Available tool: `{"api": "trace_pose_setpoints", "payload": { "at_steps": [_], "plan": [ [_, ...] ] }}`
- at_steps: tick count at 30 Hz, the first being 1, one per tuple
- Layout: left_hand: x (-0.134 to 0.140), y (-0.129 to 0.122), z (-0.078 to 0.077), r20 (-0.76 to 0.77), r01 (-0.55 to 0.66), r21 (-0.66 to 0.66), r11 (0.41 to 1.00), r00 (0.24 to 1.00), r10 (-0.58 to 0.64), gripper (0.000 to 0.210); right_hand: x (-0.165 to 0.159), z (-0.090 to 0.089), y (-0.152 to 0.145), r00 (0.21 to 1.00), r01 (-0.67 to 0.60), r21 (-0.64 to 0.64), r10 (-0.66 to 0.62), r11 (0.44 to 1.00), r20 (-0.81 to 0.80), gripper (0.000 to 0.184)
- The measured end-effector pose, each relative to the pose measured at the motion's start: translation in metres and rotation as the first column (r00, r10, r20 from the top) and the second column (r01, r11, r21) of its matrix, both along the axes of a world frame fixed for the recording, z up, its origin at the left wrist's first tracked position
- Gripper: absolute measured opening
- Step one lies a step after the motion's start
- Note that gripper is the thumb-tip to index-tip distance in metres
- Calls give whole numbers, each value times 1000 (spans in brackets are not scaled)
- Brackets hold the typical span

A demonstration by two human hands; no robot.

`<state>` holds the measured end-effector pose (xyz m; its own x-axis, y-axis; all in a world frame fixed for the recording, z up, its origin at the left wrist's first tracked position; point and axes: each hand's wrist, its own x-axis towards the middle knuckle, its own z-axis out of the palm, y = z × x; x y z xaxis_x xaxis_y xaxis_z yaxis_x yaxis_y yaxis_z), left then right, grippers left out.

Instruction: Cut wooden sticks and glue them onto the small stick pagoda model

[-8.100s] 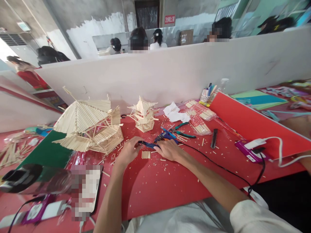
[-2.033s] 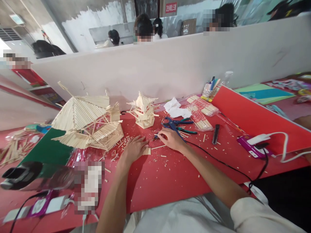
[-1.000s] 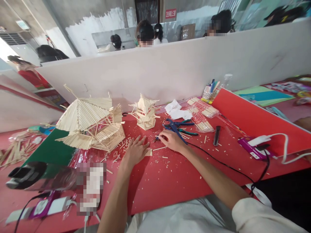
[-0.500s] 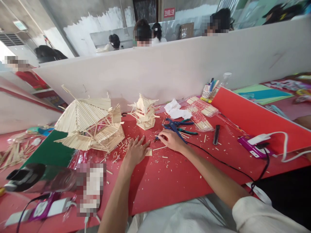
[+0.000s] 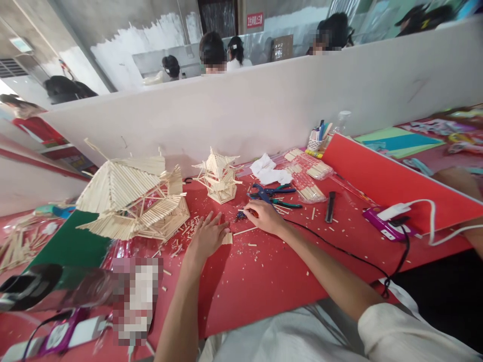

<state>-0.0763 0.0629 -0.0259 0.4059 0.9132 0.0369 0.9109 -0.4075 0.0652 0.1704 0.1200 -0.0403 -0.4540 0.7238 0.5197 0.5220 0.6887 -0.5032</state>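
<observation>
My left hand (image 5: 207,236) lies palm down on the red table, its fingers stretched out and a little spread. Its fingertips touch or nearly touch a small panel of wooden sticks (image 5: 227,239). My right hand (image 5: 261,215) is closed, fingers bent and pressed together, over a small dark object (image 5: 241,215) that the hand mostly hides. A black cord (image 5: 332,247) leads away from behind that wrist. Between the hands a single thin stick (image 5: 245,231) rests beside the panel. Beyond them stands a small stick pagoda (image 5: 219,183); a larger stick pavilion (image 5: 132,201) is to the left.
Blue-handled pliers (image 5: 264,193), white tissue (image 5: 269,170) and bagged sticks (image 5: 307,186) lie behind my right hand. A black cutter (image 5: 330,207) and purple power strip (image 5: 387,223) are further right. Left are a bottle (image 5: 75,286) and green board (image 5: 75,241). A white partition (image 5: 264,108) stands behind.
The whole view has shifted slightly, with things appearing a little further left. Both hands keep almost the same places and poses on the table.
</observation>
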Motion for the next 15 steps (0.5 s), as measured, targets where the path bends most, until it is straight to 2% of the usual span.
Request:
{"api": "trace_pose_setpoints", "payload": {
  "at_steps": [9, 15],
  "plan": [
    [0, -3, 7, 8, -3, -28, 1000, 1000, 3, 47, 0, -1, 0, 1000, 17, 6, -17, 1000, -6, 16],
    [-3, -8, 7, -75, -22, -47, 999, 997, 18, 45, -2, 0, 1, 1000, -3, 25, 3, 1000, -6, 15]
  ]
}}
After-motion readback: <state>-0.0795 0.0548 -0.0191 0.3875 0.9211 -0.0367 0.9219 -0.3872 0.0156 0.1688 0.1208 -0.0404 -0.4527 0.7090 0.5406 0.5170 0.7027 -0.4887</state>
